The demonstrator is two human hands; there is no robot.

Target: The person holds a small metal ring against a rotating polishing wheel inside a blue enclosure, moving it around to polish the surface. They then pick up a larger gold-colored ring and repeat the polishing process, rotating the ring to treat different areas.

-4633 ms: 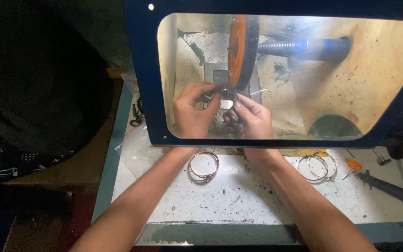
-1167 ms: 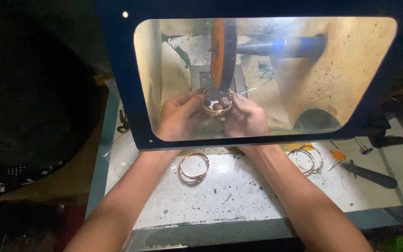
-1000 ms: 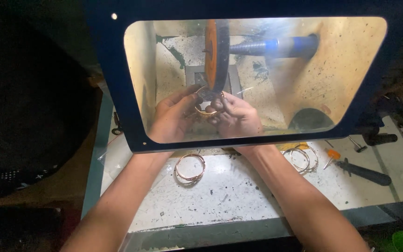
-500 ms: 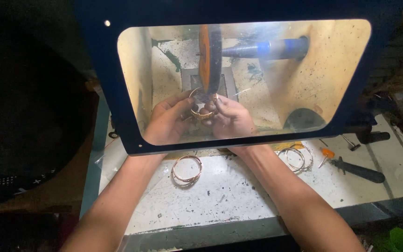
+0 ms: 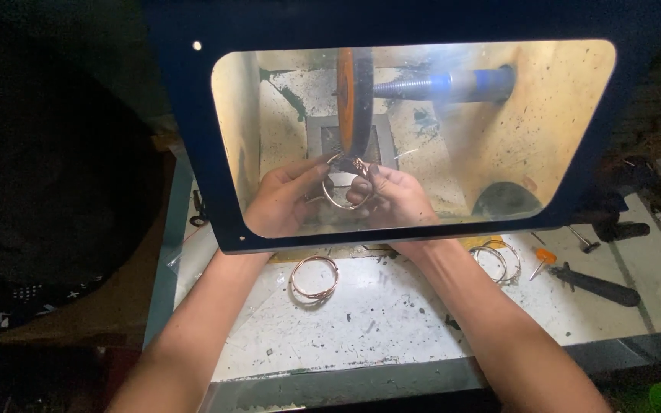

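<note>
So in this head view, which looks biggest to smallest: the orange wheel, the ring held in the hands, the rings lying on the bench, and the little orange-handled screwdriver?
1. Orange wheel
2. Held ring and bench rings: look alike, and distance differs, so unranked
3. Screwdriver

Orange wheel (image 5: 346,99), dark blue frame (image 5: 193,153), seemingly coppery bangle (image 5: 342,183).

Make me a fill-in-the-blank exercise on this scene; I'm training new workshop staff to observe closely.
1. Both hands, left hand and right hand, hold a thin metal ring against the orange ____ wheel.
2. The hands work behind a clear window in a dark ____ guard.
3. Copper-coloured wire rings lie on the white ____.

Missing words: polishing; blue; bench
</note>
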